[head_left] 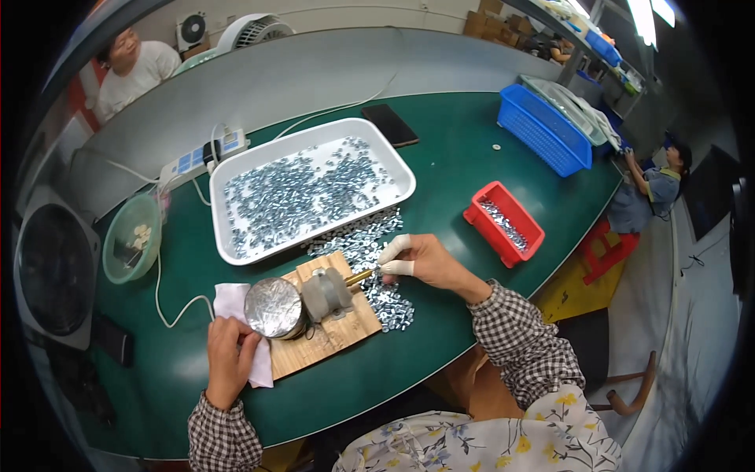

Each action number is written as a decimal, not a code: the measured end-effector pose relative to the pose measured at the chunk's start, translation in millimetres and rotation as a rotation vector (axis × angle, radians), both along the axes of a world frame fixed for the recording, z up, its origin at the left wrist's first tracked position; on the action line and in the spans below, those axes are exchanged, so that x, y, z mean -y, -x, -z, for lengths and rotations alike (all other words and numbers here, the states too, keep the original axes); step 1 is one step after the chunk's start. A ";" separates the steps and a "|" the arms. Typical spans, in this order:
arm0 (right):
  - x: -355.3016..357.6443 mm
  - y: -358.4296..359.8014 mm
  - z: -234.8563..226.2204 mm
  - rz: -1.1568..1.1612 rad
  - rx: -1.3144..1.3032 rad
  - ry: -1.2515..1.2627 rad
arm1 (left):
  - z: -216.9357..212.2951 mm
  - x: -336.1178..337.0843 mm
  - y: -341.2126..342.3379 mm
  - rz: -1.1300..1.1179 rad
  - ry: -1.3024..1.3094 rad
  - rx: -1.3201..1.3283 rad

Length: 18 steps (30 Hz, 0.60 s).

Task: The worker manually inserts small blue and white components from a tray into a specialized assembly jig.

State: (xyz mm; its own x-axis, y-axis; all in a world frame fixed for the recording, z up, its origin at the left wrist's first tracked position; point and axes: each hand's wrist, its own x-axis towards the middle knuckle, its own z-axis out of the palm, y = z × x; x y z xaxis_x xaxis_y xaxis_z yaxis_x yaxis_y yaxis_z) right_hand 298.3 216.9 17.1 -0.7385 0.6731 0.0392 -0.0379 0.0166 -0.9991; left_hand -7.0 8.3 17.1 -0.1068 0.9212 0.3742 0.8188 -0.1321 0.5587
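On the green counter (440,157) sits a white tray (236,169) of small metal nuts, just behind a wooden board (334,334) carrying a grey motor (303,303). The left hand (230,358) lies flat, fingers spread, on a white cloth (230,300). The right hand (421,259) pinches a nut (376,270) at the motor's brass spindle (359,277).

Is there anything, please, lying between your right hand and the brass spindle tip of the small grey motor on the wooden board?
Nothing visible: the right hand already holds a small part at the brass spindle tip of the grey motor.
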 end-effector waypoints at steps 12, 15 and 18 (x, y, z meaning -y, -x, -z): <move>0.9 3.2 2.0 0.011 0.027 0.019 | 3.7 -3.0 3.4 0.019 0.047 0.036; 2.1 4.4 3.8 0.005 -0.024 0.005 | 2.1 -2.4 4.9 0.028 0.059 0.046; 5.2 6.8 0.7 0.000 -0.036 -0.010 | -0.8 -1.0 5.9 0.052 0.074 0.056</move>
State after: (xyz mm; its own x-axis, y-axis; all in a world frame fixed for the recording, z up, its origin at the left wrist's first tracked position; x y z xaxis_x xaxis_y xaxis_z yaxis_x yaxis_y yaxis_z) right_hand 291.5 211.7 16.3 -0.7367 0.6722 0.0731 -0.0742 0.0271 -0.9969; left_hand -12.9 9.4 17.9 -0.0774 0.9508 0.3001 0.7792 -0.1301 0.6131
